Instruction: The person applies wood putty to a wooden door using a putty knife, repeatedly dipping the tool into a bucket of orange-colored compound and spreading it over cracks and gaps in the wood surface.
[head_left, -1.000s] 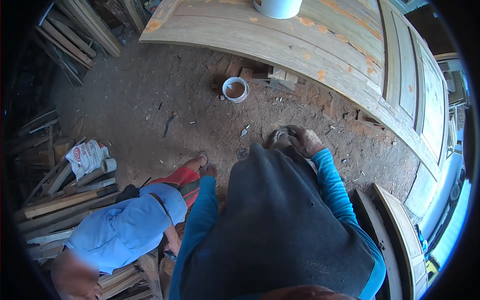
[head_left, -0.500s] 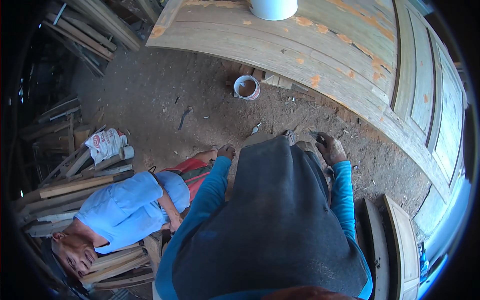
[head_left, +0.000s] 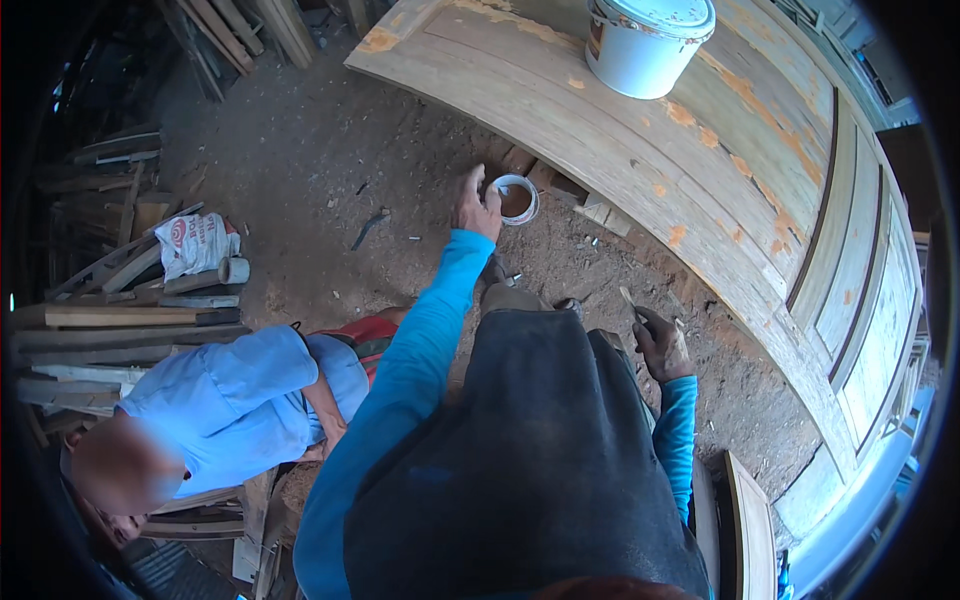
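My left hand [head_left: 477,206] reaches forward over the dirt floor to the left side of a small white bucket [head_left: 534,211]. Its fingers are apart, and whether they touch the rim is unclear. Brown material fills part of the bucket, and a pale piece leans inside it. Lower on the right, my right hand [head_left: 663,344] is closed around a thin, flat, blade-like tool [head_left: 627,297] pointing forward; most of the tool is hidden by the fingers. Beyond both hands, a large wooden panelled door [head_left: 560,120] with orange filler patches lies raised off the floor.
A large lidded white bucket [head_left: 643,60] stands on the door. Seated on my left is a person in a light blue shirt [head_left: 235,400], beside stacked timber [head_left: 130,317] and a white sack [head_left: 195,245]. Another wooden panel [head_left: 752,520] stands at my lower right.
My left hand has moved forward from beside my knee to the small bucket. The view has shifted, bringing more of the large bucket into sight. My right hand still grips the tool.
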